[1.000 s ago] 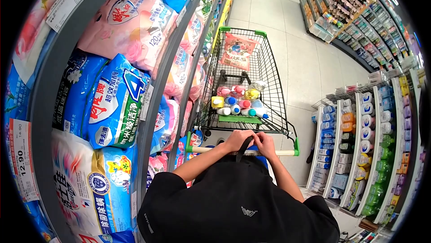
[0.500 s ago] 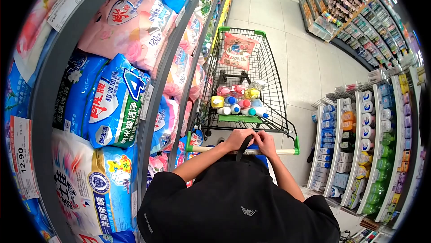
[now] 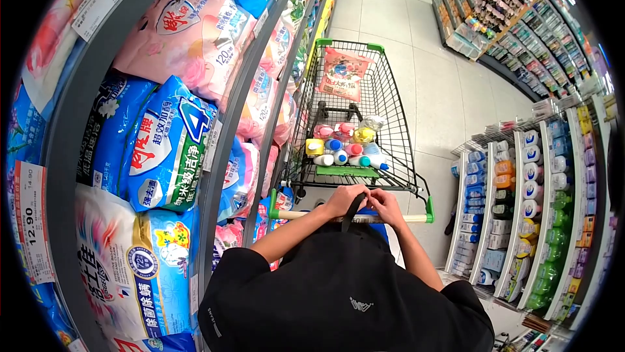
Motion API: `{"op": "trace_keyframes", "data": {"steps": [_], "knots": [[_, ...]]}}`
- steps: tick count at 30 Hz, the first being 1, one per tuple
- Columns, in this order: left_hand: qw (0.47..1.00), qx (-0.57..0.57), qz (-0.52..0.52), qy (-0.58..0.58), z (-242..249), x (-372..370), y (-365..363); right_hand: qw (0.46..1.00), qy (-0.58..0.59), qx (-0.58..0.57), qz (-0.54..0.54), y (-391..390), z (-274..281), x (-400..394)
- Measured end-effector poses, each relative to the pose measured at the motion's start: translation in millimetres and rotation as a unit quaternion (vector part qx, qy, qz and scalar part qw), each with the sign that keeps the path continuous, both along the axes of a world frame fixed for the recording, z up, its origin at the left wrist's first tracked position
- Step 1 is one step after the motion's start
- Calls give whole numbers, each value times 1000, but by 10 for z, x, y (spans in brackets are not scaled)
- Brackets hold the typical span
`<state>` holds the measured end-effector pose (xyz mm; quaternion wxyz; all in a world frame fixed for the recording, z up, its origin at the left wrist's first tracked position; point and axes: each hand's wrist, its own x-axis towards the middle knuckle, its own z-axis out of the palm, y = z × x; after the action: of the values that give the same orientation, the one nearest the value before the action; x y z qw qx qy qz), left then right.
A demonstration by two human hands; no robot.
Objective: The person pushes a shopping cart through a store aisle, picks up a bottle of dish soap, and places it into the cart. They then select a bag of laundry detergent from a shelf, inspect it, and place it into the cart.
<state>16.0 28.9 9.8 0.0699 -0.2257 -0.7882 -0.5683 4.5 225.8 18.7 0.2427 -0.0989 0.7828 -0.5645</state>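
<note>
My left hand [image 3: 346, 201] and my right hand [image 3: 385, 208] meet in front of my chest, over the cart's handle bar [image 3: 416, 218]. Fingers of both are closed together around the upper end of a black strap [image 3: 353, 211], which runs down to my black shirt. What lies between the fingertips is partly hidden. Just ahead stands the shopping cart [image 3: 395, 105], a black wire basket with green corners. Several bottles [image 3: 355, 150] and a yellow-labelled container [image 3: 315, 148] lie at its near end. Farther forward in the basket is a pink printed panel [image 3: 344, 73].
Close on the left, a shelf rack [image 3: 224, 150] holds large bags of detergent, among them a blue bag [image 3: 170, 147] and a pink bag [image 3: 185, 40]. Bottle shelves [image 3: 514, 205] stand to the right. Tiled floor [image 3: 426, 85] runs forward, with another display rack [image 3: 498, 17] beyond.
My hands stay together at the strap, with only a very slight shift. The cart and its contents keep their place.
</note>
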Motion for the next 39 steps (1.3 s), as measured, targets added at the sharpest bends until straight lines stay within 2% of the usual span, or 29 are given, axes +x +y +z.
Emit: {"op": "trace_keyframes", "data": {"steps": [7,19,39], "knots": [[1000,1,1,-1,-9,2,0,1000,-16,-18,4,37,-99,-22],[1000,-2,-2,15,-49,-9,12,997,41,62,24,6,-113,-22],[1000,3,-6,9,-39,-15,-2,996,49,78,-13,-43,-185,-29]]}}
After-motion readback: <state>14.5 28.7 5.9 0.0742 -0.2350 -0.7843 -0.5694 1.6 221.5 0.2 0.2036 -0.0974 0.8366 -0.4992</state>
